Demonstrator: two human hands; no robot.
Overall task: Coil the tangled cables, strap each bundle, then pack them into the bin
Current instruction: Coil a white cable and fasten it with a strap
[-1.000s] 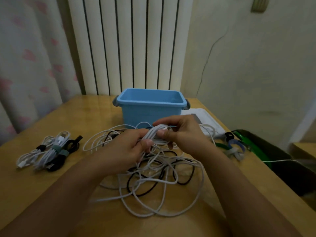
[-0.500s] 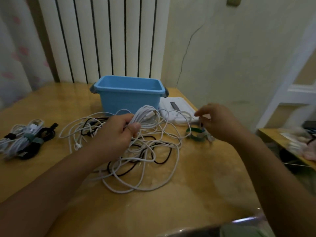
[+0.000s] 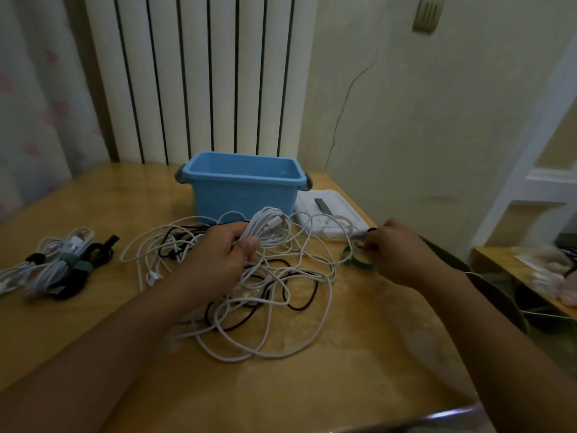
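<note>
Left hand: left hand curls round a freshly wound white coil, thumb pressed across the loops, holding it just above the tangle.
Right hand: right hand reaches to the right-hand edge of the worktop, fingertips closed among the straps; a green loop shows beside the knuckles, but whether one is actually pinched cannot be told.
Tangle: loose white and black cables sprawl over the middle of the worktop, beneath and around the left hand, unsorted.
Finished bundles: strapped bundles, white and black, lie together at the far left, well apart from the tangle and not yet packed.
Lid: white lid lies flat just right of the bin, a stray white loop draped over its near edge.
Bin: blue bin stands behind the tangle near the radiator; what shows of its inside looks empty.
Step in hand: by appearances, fetching a strap for the held coil.
Doing it well: keep the thumb clamped so the loops do not spring apart; lift a single strap clear of its neighbours; wrap it at the coil's waist, close to the gripping fingers; draw it snug before letting go.
Risk: a tail trailing from the coil may drag the tangle along when lifted.
</note>
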